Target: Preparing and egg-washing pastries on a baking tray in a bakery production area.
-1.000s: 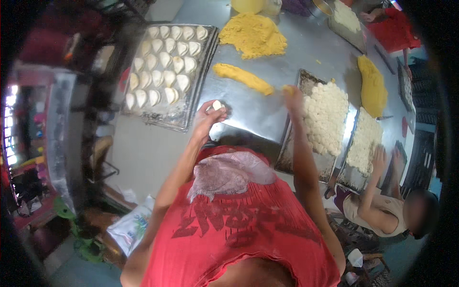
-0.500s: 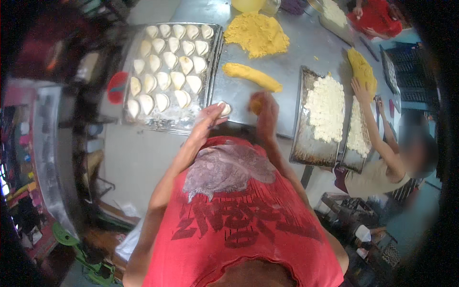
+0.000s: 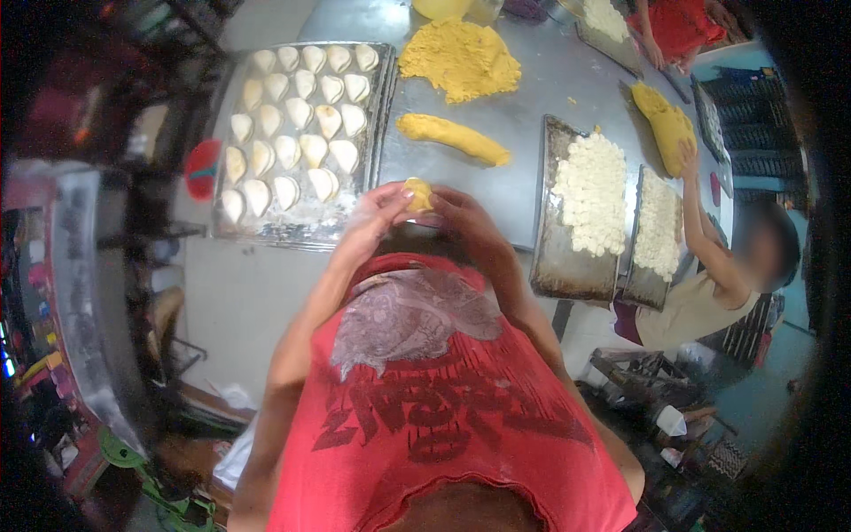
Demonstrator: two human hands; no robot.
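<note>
A: Both hands up at the desk's near edge — left hand (image 3: 372,217) and right hand (image 3: 465,222), fingers clamped around one small yellow dough piece (image 3: 418,193).

B: And the tally so far?

A: The baking tray (image 3: 232,226) at the left edge carries rows of folded pastries (image 3: 297,120), nearly full. Plenty left, I'd judge: a yellow dough log (image 3: 454,138) mid-desk, a dough mound (image 3: 459,58) at the far edge, white filling trays (image 3: 557,275) on the right.
</note>
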